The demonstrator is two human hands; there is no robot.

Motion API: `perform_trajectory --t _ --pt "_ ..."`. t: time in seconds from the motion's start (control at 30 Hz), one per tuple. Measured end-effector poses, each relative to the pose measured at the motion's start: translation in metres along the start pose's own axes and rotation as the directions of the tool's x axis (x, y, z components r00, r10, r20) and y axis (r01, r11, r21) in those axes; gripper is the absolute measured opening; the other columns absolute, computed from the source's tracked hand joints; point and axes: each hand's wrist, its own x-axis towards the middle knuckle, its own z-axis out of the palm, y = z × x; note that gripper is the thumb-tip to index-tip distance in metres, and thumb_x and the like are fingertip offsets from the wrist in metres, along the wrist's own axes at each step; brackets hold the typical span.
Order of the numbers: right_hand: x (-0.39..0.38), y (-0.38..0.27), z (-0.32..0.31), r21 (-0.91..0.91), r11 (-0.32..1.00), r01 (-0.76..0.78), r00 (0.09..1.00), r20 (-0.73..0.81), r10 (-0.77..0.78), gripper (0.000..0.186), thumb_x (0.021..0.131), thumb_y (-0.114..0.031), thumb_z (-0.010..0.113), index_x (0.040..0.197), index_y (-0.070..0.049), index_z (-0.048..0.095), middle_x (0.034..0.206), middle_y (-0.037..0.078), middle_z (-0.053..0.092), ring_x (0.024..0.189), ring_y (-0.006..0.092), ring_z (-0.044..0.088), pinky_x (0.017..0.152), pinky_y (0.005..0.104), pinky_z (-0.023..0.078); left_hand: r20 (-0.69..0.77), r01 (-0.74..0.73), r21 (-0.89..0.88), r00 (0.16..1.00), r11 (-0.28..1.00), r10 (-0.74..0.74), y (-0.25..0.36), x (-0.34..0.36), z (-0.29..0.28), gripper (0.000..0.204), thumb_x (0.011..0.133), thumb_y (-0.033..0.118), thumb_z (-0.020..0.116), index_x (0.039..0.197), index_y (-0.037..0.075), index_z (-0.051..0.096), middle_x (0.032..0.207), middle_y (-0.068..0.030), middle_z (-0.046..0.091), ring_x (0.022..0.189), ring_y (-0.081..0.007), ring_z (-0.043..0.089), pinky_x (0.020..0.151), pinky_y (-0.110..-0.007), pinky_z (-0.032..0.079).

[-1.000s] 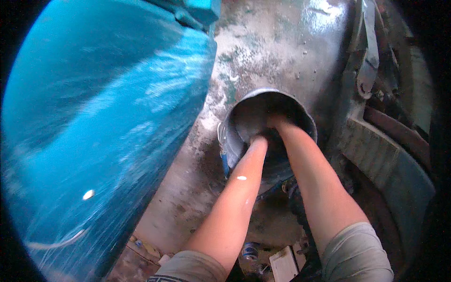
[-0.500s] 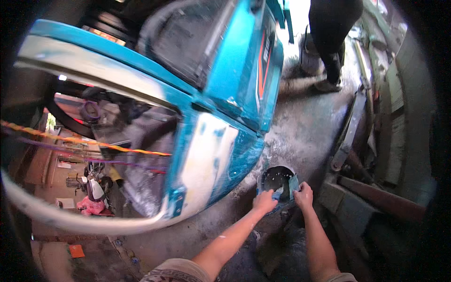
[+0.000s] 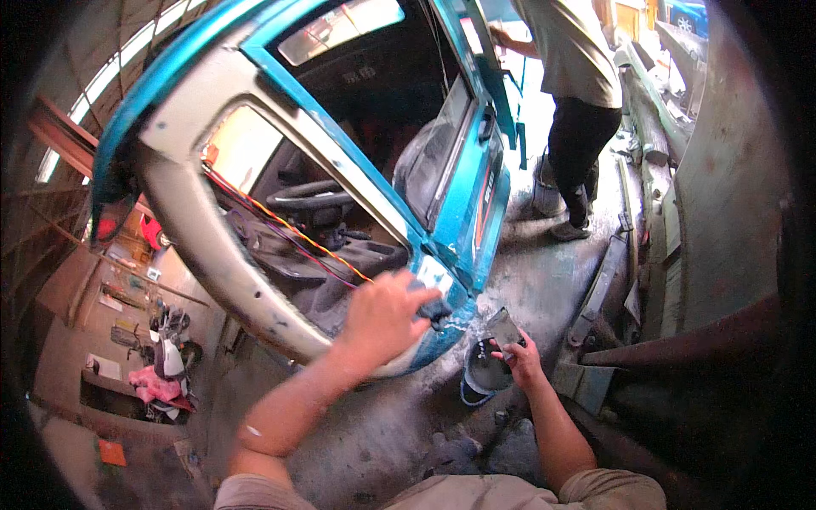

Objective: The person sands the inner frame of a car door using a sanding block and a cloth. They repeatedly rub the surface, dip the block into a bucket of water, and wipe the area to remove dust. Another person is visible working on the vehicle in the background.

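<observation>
The person's left hand [image 3: 378,319] closes around a dark, soft-looking wad [image 3: 438,311] at the turquoise painted metal cab corner [image 3: 442,340], contact unclear from here; the right hand [image 3: 525,364] pinches a flat grey rectangular piece [image 3: 503,325] over a round, dark-mouthed bucket [image 3: 476,376]; should that pinch loosen, the piece could drop inside, while a slack left grip could lose the wad

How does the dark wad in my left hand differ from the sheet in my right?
Shape: the dark wad looks lumpy, while the sheet is flat with straight edges.
Colour: the dark wad is nearly black; the sheet is a lighter grey.
Place: the dark wad is at the teal panel, the sheet near the bucket.
Shared: each is gripped in one bare hand.
</observation>
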Motion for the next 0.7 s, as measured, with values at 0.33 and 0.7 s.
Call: perform_trajectory --t 0.33,0.7 --pt "-0.024 -0.059 0.162 -0.1 0.948 0.302 0.942 0.187 -0.28 0.044 0.095 -0.011 0.068 0.137 0.0 0.06 0.11 0.007 0.069 0.096 0.0174 0.068 0.077 0.0327 0.059 -0.337 -0.003 0.475 0.923 0.88 0.185 -0.079 0.079 -0.321 0.038 0.078 0.024 0.073 0.115 0.014 0.078 0.104 -0.0142 0.072 0.096 -0.0318 0.073 0.088 -0.041 0.058" --pt "0.023 -0.193 0.342 -0.168 0.18 0.969 0.245 0.729 -0.639 0.065 0.1 -0.002 0.053 0.162 -0.002 0.032 0.167 0.023 0.031 0.159 0.0367 0.025 0.128 0.0433 0.022 -0.556 0.227 0.362 0.831 0.904 0.014 -0.207 0.117 -0.433 0.044 0.083 0.024 0.07 0.124 0.011 0.076 0.107 -0.0186 0.078 0.094 -0.0262 0.076 0.087 -0.037 0.057"
